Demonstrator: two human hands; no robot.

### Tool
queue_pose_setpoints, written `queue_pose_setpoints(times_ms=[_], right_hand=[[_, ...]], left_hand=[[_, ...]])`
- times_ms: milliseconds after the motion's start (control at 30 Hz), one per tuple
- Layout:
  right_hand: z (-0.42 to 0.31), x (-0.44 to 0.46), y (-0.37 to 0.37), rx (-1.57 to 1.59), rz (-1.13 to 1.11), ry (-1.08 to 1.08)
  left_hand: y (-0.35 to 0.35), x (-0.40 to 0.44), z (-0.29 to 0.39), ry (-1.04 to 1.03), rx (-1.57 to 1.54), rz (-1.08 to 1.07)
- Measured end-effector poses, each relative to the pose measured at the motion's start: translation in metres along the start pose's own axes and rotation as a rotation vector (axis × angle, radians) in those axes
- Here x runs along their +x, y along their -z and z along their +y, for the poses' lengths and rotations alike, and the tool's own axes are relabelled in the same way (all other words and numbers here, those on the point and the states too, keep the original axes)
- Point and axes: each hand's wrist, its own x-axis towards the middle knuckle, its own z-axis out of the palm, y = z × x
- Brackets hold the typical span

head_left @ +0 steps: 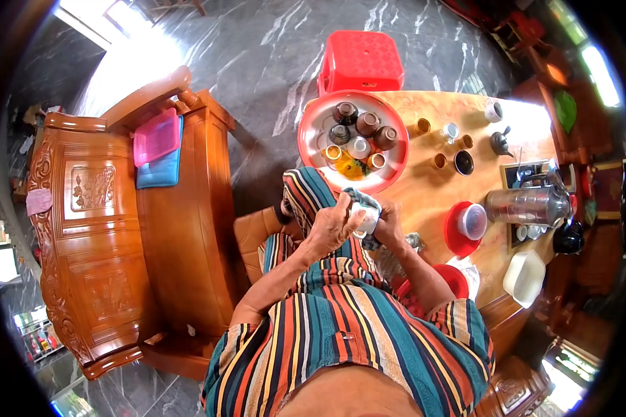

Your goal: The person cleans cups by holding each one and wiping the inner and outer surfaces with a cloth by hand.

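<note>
In front of my lap, my left hand (330,227) is closed around a white cup (365,218). A dark patterned cloth (362,199) lies over the cup's rim and hangs below it. My right hand (388,224) is closed on the cloth at the cup's right side; some of its fingers are hidden. Just beyond my hands is a round red-rimmed tray (400,161) with several cups on it. Among these are a dark brown cup (368,124), a clear glass (359,147) and a yellow-patterned cup (333,153).
The wooden table (414,198) bears small cups, a dark teapot (501,142), a clear pitcher (525,206), a red plate with a clear bowl (472,221) and a white basin (524,279). A red stool (364,61) stands beyond the tray. A carved wooden bench (177,257) is at left.
</note>
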Motion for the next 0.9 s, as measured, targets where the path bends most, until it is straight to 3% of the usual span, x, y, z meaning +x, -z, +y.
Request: queue_pose_setpoints(times_ms=[67, 167, 267, 333, 367, 400, 467, 533, 600, 667, 733, 900], right_hand=[[0.013, -0.005, 0.003, 0.254, 0.006, -0.295], [0.012, -0.007, 0.006, 0.411, 0.001, -0.463], [0.044, -0.001, -0.009, 0.516, 0.084, -0.438], [0.054, -0.003, -0.002, 0.062, 0.125, -0.126], [0.069, -0.003, 0.008, -0.062, 0.081, -0.112], [0.068, 0.003, 0.006, -0.054, 0.065, -0.115], [0.067, 0.017, 0.000, -0.155, 0.088, 0.084], [0.034, 0.037, -0.015, -0.227, 0.096, 0.209], [-0.011, 0.063, -0.033, -0.716, 0.032, 0.395], [-0.036, 0.083, -0.050, -0.769, -0.098, 0.358], [-0.023, 0.100, -0.067, -0.885, -0.090, 0.495], [-0.026, 0.156, -0.130, -0.802, -0.133, 0.576]], left_hand=[[-0.004, 0.002, -0.008, -0.119, 0.307, 0.007], [-0.010, 0.003, -0.024, -0.276, 0.368, 0.050], [0.004, 0.006, -0.032, -0.191, 0.413, 0.014], [-0.001, 0.006, -0.025, -0.164, 0.224, -0.049], [0.000, 0.008, -0.024, -0.156, 0.233, -0.032], [0.005, 0.009, -0.023, -0.085, 0.171, -0.047], [0.018, 0.012, -0.019, 0.008, 0.110, -0.055], [0.030, 0.015, -0.023, 0.034, 0.113, -0.038], [0.043, 0.017, -0.037, 0.035, 0.127, 0.051], [0.065, 0.019, -0.039, 0.024, 0.171, 0.103], [0.089, 0.019, -0.039, 0.127, 0.194, 0.153], [0.149, 0.024, -0.052, 0.092, 0.108, 0.373]])
